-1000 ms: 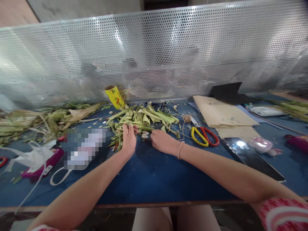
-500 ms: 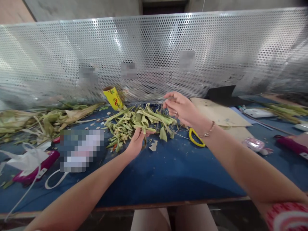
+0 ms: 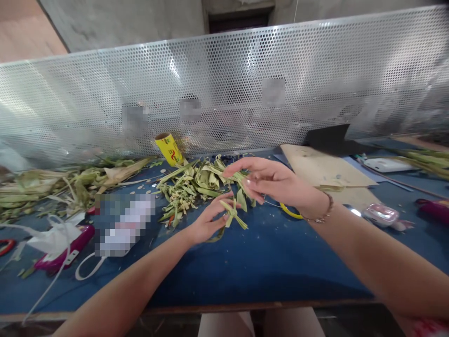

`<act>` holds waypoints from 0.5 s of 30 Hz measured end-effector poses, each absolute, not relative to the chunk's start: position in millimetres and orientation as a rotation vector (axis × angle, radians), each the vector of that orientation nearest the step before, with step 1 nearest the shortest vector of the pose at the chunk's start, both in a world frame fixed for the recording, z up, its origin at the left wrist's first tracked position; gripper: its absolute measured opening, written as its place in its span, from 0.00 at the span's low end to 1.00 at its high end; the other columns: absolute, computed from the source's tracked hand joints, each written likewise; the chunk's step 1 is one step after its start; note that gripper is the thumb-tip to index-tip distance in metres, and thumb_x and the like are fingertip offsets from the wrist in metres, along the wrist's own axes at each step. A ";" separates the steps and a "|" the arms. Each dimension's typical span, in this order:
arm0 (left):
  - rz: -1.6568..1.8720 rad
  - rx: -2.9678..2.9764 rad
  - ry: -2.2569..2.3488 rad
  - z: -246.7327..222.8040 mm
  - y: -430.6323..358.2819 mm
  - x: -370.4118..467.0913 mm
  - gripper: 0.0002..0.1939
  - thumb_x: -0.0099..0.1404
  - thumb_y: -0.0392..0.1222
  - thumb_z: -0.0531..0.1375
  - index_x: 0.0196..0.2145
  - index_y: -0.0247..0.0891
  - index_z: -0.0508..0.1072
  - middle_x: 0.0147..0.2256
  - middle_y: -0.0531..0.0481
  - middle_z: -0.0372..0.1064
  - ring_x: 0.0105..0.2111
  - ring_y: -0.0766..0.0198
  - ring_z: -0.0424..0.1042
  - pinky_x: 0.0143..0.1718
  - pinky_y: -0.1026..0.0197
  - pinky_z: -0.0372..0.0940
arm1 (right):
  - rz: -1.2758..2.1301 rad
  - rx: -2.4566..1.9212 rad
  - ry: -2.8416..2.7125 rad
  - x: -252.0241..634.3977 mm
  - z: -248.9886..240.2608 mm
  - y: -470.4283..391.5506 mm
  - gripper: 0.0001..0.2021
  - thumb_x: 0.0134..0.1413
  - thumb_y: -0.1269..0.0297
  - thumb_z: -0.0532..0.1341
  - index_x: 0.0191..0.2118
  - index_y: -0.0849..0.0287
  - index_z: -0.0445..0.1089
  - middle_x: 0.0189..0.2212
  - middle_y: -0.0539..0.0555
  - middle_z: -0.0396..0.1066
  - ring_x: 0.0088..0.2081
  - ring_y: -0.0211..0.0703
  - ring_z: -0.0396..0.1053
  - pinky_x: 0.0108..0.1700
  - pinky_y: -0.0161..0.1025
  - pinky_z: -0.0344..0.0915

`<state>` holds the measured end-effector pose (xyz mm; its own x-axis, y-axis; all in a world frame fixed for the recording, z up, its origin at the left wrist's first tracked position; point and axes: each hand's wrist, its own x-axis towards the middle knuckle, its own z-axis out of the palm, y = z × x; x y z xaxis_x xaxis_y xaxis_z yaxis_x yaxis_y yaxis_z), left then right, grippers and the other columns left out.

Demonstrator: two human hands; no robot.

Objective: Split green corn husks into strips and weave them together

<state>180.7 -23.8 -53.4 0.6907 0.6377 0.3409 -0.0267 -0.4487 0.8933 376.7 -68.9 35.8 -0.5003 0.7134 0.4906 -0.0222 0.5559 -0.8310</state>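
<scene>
My left hand (image 3: pixel 210 219) pinches a small knotted piece of green leaf strips (image 3: pixel 232 214), whose ends stick out past the fingertips. Above it and to the right, my right hand (image 3: pixel 270 181) has its fingers bent and spread apart, with nothing I can make out between them. Behind both hands lies a heap of pale green dried leaf pieces (image 3: pixel 182 189) on the blue table (image 3: pixel 273 267). Yellow scissor handles (image 3: pixel 291 211) show partly below my right wrist, the rest hidden.
A yellow tube (image 3: pixel 169 150) leans behind the heap. Long dried husks (image 3: pixel 115 175) and a purple device (image 3: pixel 66 250) lie left. At right are brown paper sheets (image 3: pixel 315 166), a pink clear case (image 3: pixel 381 214) and a white object (image 3: pixel 388 164). A perforated metal screen (image 3: pixel 224 93) spans the back.
My left hand has lifted off the heap with the knotted leaf piece and turned. My right hand has come lower and nearer to it, its fingers now spread wider. The view has shifted slightly.
</scene>
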 end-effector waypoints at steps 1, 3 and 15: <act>0.862 1.867 0.505 -54.1 -23.0 180.5 0.10 0.54 0.43 0.59 0.35 0.41 0.74 0.43 0.43 0.67 0.52 0.54 0.57 0.53 0.53 0.50 | 0.987 -0.586 -1.865 378.3 38.9 -69.1 0.11 0.54 0.66 0.53 0.44 0.55 0.65 0.29 0.49 0.67 0.17 0.27 0.54 0.19 0.30 0.55; 0.948 1.737 0.557 -57.8 -18.1 179.2 0.10 0.54 0.45 0.59 0.33 0.39 0.74 0.38 0.44 0.68 0.42 0.58 0.65 0.46 0.57 0.57 | 0.875 -0.645 -1.755 386.0 42.0 -65.5 0.10 0.54 0.66 0.52 0.41 0.56 0.66 0.30 0.50 0.67 0.17 0.26 0.51 0.18 0.30 0.52; 0.847 0.891 0.518 -49.0 -18.1 185.8 0.12 0.61 0.41 0.51 0.29 0.33 0.72 0.27 0.46 0.71 0.32 0.62 0.70 0.39 0.58 0.64 | -0.418 -1.357 -2.110 402.5 -22.3 -45.9 0.07 0.49 0.68 0.56 0.36 0.62 0.68 0.42 0.61 0.64 0.41 0.48 0.62 0.42 0.45 0.59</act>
<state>185.8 -18.1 -49.0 0.5764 0.8154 -0.0529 -0.4187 0.3503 0.8378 402.5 -45.9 -22.3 -0.3063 0.7159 0.6274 0.9011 0.4306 -0.0514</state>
